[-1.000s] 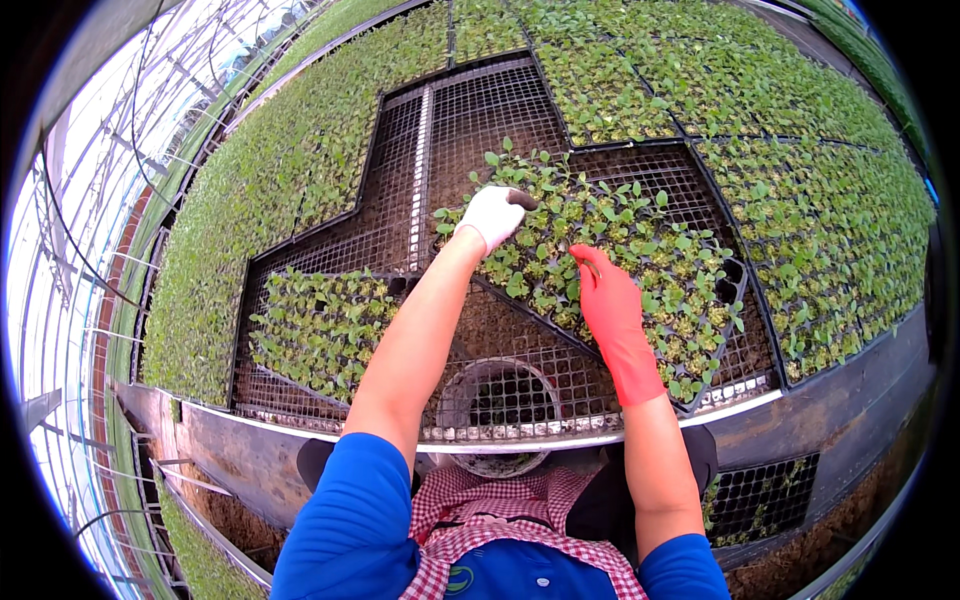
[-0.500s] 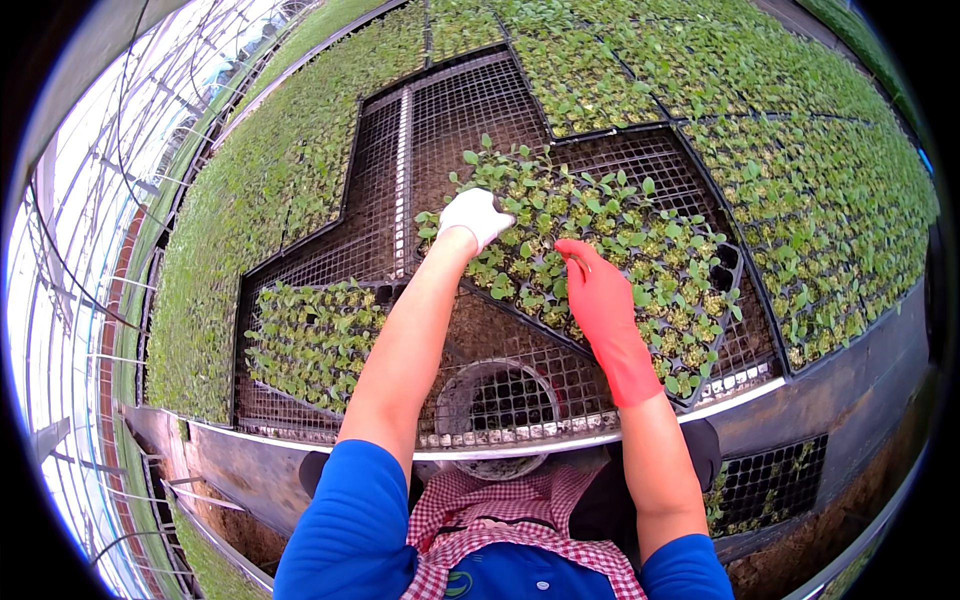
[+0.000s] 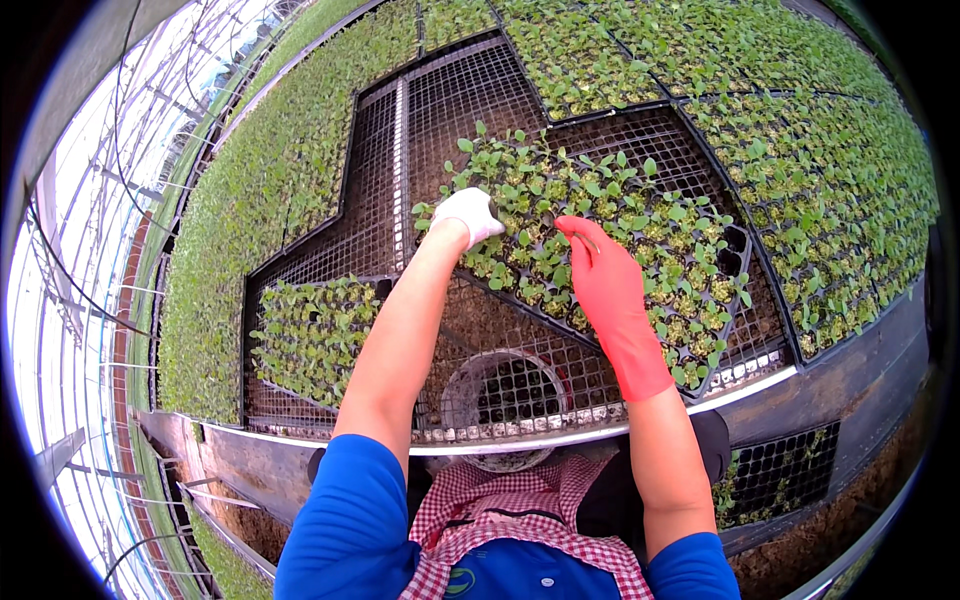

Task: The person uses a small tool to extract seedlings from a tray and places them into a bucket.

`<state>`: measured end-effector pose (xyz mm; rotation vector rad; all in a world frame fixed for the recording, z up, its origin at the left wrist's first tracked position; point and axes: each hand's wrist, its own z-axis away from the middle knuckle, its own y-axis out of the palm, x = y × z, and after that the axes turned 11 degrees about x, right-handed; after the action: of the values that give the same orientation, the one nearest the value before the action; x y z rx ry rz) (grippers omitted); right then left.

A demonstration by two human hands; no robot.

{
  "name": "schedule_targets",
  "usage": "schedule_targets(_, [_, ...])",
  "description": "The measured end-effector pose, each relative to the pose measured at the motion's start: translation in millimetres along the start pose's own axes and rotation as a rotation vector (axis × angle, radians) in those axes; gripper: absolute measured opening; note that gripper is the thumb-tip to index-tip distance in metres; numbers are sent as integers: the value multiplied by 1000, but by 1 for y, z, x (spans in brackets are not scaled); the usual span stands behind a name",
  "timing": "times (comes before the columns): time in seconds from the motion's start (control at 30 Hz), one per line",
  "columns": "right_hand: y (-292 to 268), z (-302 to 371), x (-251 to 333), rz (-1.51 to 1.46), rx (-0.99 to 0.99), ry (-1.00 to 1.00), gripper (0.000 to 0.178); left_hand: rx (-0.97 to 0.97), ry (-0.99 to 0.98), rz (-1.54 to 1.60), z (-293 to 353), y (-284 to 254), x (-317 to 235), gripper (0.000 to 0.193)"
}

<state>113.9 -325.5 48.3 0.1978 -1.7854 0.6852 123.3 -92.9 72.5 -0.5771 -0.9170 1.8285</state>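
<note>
A dark plug tray of green seedlings lies at a slant on the wire mesh bench. My left hand, in a white glove, is at the tray's left part among the leaves. Its fingers are curled downward and partly hidden, so what they hold does not show. My right hand, in a long red rubber glove, is over the middle of the same tray. Thumb and forefinger come together in a pinch close to the seedlings; anything between them is too small to make out. A short gap separates the two hands.
A smaller block of seedlings sits left of my left forearm. Dense seedling trays surround the bare mesh. Beneath the mesh, at the front edge, is a round bucket. An empty-looking black cell tray is lower right.
The whole view has shifted slightly. My right hand has moved a little farther away over the tray, its fingertips still pinched. My left hand has stayed at the tray's left part.
</note>
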Motion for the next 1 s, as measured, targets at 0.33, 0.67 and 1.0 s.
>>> schedule_targets(0.33, [17, -1, -9, -54, -38, -216, 18, -119, -52, -16, -20, 14, 10, 30])
schedule_targets(0.67, [31, -6, -1, 290, 90, -253, 18, -95, -28, -37, -22, 13, 7, 32])
schedule_targets(1.0, [54, -23, 1, 421, 141, -190, 21, -81, 16, -45, -11, 11, 5, 31])
